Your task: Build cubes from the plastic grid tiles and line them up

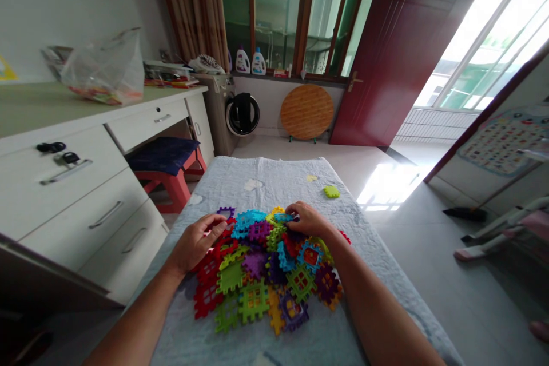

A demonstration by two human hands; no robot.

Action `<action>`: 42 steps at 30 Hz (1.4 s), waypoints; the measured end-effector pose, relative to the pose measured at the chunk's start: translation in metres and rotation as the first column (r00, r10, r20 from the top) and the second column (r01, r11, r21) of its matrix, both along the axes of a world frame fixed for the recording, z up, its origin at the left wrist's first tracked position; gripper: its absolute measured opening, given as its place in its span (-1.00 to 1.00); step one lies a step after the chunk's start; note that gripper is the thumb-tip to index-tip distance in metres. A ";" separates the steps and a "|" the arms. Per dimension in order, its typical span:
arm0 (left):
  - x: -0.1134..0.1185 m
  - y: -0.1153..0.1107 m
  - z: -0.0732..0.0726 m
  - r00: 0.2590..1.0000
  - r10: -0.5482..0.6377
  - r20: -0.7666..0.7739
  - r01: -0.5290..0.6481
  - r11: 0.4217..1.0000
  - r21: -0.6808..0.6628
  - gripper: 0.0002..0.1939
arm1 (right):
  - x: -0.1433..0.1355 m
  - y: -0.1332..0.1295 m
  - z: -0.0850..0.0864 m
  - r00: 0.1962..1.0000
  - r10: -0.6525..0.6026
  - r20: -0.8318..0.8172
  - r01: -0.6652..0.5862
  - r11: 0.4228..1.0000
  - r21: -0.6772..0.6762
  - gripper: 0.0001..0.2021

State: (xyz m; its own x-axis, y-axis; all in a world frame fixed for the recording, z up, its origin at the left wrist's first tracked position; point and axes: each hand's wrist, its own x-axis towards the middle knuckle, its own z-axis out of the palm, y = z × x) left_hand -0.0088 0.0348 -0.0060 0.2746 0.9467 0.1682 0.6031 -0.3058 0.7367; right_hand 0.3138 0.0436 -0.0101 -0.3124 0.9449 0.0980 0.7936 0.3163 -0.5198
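Note:
A heap of notched plastic building tiles lies on the cloth-covered table, among them a green tile (253, 300), a red tile (208, 294) and a purple tile (255, 264). At the heap's left edge is my left hand (198, 243), its thumb and forefinger a little apart beside a red tile (230, 222). My right hand (305, 219) reaches over the heap's far right side, fingers bent down on a blue tile (283, 217); its fingertips are partly hidden. One lime-green tile (331, 191) lies alone farther off on the cloth.
A pale blue patterned cloth (283, 177) covers the table. To the left stand a white desk (64, 194) with drawers and a red stool (171, 191) with a dark cushion. A washing machine (221, 103) and a round wooden board (307, 111) are at the back.

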 end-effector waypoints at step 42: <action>-0.010 0.013 -0.019 0.999 0.001 0.034 0.000 0.999 -0.037 -0.47 | -0.014 -0.001 -0.001 0.997 0.040 -0.064 -0.036 0.997 0.061 -0.69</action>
